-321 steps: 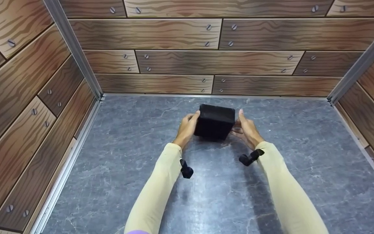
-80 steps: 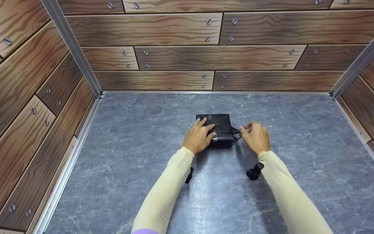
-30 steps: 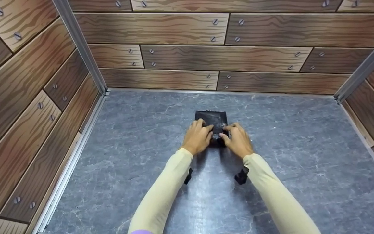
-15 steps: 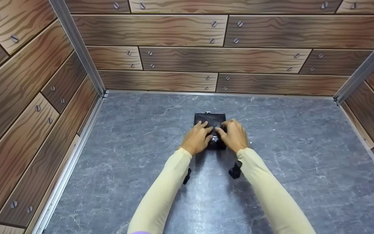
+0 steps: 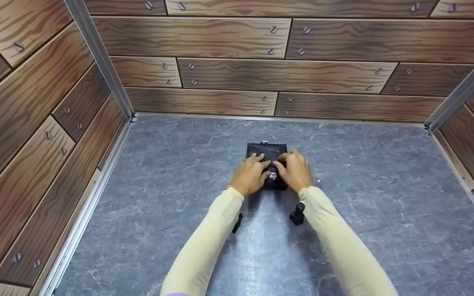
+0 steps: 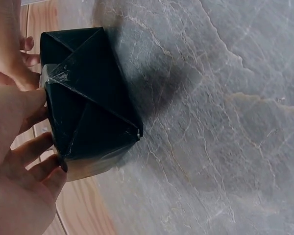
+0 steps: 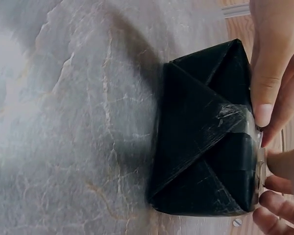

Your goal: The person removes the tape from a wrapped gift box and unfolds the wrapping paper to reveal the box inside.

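A small box wrapped in black sheet [image 5: 267,150] lies on the grey marbled surface. Its near end shows diagonal folds meeting at a strip of clear tape [image 7: 233,117], which bends over the top edge. My left hand [image 5: 248,176] rests on the box's top left, fingers spread and slightly bent; its fingertips touch the top edge in the left wrist view. On the right, my right hand [image 5: 296,170] presses near the taped edge, its thumb straight along the box in the right wrist view. What lies under the fingertips is partly hidden.
Wood-print panels [image 5: 228,74] wall off the back and both sides, with metal corner strips. A shiny bit of tape [image 5: 264,142] sticks up at the box's far edge. The marbled surface [image 5: 377,197] stretches out around the box.
Earlier both hands held the box raised; later the right hand pulled a folded flap out at the right. That hand then came in onto the box top. Over the last half second little moves.
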A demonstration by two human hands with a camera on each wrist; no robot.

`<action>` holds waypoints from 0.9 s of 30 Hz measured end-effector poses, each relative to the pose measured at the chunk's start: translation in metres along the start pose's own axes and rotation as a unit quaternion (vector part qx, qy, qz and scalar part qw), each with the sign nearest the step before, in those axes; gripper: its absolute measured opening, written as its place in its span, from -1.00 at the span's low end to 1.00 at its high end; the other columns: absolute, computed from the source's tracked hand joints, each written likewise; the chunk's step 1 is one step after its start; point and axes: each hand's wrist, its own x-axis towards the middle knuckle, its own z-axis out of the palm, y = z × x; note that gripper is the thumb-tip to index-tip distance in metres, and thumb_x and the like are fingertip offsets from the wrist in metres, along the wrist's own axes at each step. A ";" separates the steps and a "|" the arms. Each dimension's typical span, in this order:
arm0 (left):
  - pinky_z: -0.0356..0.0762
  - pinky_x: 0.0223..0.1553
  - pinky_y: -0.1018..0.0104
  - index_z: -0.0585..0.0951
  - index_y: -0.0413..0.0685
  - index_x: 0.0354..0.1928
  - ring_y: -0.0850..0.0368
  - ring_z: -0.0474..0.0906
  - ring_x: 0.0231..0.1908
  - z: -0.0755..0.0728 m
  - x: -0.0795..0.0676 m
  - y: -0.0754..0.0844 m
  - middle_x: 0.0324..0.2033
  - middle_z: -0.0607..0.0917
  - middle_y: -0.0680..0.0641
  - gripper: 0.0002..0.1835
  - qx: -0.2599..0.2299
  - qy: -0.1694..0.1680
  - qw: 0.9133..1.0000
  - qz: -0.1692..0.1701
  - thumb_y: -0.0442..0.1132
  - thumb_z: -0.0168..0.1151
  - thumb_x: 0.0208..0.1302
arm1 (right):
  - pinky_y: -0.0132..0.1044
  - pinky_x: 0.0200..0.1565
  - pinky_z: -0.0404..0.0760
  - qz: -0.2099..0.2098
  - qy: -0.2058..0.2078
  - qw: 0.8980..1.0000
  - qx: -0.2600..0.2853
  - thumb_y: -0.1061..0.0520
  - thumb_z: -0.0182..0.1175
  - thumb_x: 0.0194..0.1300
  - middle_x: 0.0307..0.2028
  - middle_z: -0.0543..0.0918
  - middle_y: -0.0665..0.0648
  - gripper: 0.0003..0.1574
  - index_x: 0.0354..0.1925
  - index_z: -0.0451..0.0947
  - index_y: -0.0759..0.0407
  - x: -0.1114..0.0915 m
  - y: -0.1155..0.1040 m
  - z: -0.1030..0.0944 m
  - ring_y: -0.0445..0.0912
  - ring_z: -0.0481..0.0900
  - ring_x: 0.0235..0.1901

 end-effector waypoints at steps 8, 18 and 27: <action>0.26 0.42 0.03 0.56 -0.07 0.34 -0.17 0.30 0.42 0.000 -0.001 0.000 0.39 0.45 -0.16 -0.55 -0.011 -0.003 1.000 -0.006 -0.08 0.15 0.51 | 0.22 -0.16 0.59 -0.054 0.017 0.997 -0.044 0.26 0.33 0.28 -0.32 0.61 0.31 -0.87 -0.35 0.65 0.36 -0.002 0.000 0.006 0.33 0.61 -0.26; 0.27 0.42 0.05 0.56 -0.07 0.34 -0.16 0.28 0.43 0.001 -0.003 0.000 0.40 0.45 -0.16 -0.56 -0.020 -0.003 1.000 -0.014 -0.11 0.16 0.51 | 0.18 -0.16 0.58 -0.056 0.021 0.998 -0.016 0.20 0.34 0.30 -0.29 0.62 0.31 -0.81 -0.28 0.63 0.36 -0.003 0.003 0.007 0.30 0.60 -0.24; 0.27 0.42 0.05 0.57 -0.08 0.33 -0.17 0.30 0.42 0.000 -0.001 0.002 0.39 0.45 -0.16 -0.56 -0.015 0.000 1.000 -0.006 -0.12 0.17 0.50 | 0.19 -0.15 0.58 -0.034 0.028 0.999 -0.008 0.26 0.29 0.30 -0.29 0.61 0.30 -0.89 -0.32 0.62 0.35 -0.002 0.004 0.005 0.32 0.61 -0.23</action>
